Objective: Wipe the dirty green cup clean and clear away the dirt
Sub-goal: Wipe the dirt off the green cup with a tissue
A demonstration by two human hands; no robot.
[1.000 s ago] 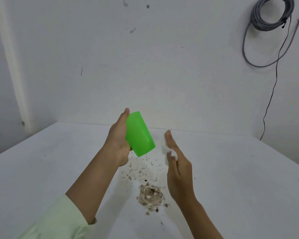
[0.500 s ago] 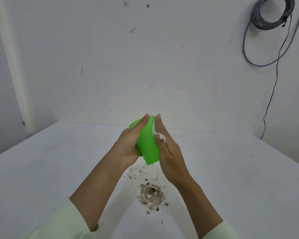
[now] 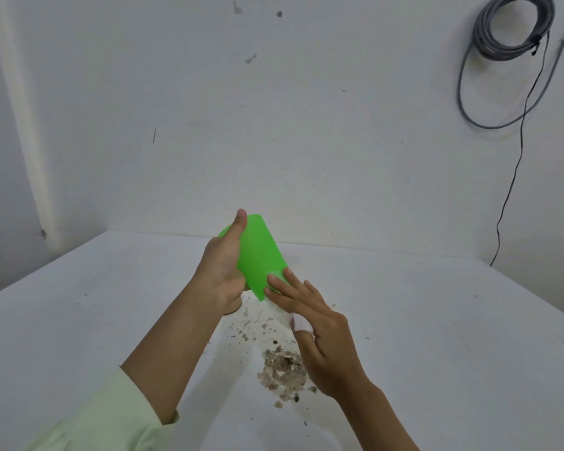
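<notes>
The left hand (image 3: pixel 222 275) holds the green cup (image 3: pixel 261 255) in the air above the white bench (image 3: pixel 79 320), fingers wrapped round its far side and the thumb laid along the near wall, its tip up by the cup's closed base. The cup is tilted, base up and away toward the wall (image 3: pixel 306 125), mouth down and toward the person. The right hand (image 3: pixel 319 340) comes in from below right with its fingers (image 3: pixel 279 283) stretched out flat against the cup's lower wall near the rim, pressing a white tissue (image 3: pixel 298 323) to it; part of the tissue shows under the palm and a folded bit sticks out beside the thumb. So the left hand is closed round the cup and the right is spread flat on the tissue, not pinching it.

Under the hands a small heap of brown-grey dirt (image 3: pixel 282 374) lies on the bench, partly hidden by the right hand, with loose crumbs (image 3: pixel 248 330) scattered from it back toward the left wrist. A pale green sleeve (image 3: pixel 88 418) covers the left forearm near the bottom edge of the view.

On the wall at upper right hangs a coil of grey cable (image 3: pixel 511 30), with a thin black wire (image 3: pixel 515 167) running down from it toward the back corner of the bench
</notes>
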